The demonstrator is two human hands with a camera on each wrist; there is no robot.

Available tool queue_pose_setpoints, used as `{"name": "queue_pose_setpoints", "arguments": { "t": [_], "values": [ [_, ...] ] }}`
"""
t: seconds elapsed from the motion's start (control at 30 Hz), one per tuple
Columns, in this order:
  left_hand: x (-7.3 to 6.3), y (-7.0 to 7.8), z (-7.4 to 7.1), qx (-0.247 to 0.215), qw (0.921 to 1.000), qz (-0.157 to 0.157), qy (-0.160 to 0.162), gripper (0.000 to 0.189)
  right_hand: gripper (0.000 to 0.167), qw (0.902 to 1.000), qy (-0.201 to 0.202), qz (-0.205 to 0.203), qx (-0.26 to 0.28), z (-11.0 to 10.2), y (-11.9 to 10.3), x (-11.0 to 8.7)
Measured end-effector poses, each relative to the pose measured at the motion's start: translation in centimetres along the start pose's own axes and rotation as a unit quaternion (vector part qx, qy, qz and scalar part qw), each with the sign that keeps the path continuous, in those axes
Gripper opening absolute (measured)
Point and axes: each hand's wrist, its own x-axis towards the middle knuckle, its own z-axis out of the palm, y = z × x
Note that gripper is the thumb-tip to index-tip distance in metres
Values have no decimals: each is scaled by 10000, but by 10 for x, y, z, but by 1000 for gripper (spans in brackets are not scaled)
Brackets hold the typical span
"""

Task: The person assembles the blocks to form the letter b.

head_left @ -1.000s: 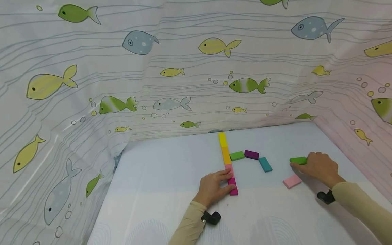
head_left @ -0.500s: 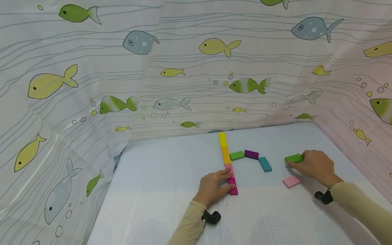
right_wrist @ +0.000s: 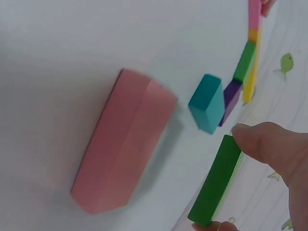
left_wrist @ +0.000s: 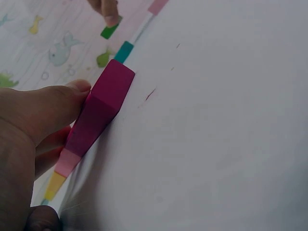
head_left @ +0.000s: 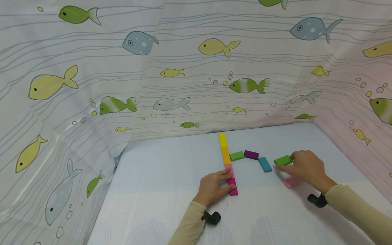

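My right hand pinches a green wooden block between thumb and fingertips, raised over the table. Just under that hand lies a light pink block, partly covered by it in the head view. My left hand rests on a straight row, fingertips on a pink block and thumb on the magenta block at the near end. Beyond these, the row continues with an orange block and a yellow block. To its right, a second green block, a purple block and a teal block form a curve.
The white table extends to the left of the row and in front of both hands. A fish-patterned curtain closes off the back and the sides. Each wrist carries a small black camera.
My right hand has carried the green block leftward, toward the teal block, and now overlaps the light pink block. My left hand has stayed on the row.
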Motion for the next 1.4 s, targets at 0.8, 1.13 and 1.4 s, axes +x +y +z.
{"name": "queue_pose_setpoints", "arguments": {
  "t": [0.8, 1.13, 1.4],
  "values": [
    [-1, 1, -1, -52, 9999, -108, -112, 47, 62, 9960, 383, -790, -171, 21, -44, -21],
    [0, 3, -2, -70, 9999, -116, -91, 47, 61, 9951, 183, -923, -314, 36, -62, -28],
    [-1, 1, -2, 6, 9999, -72, -118, 47, 60, 9947, -10, -992, -265, 43, -71, -31]
  ]
}}
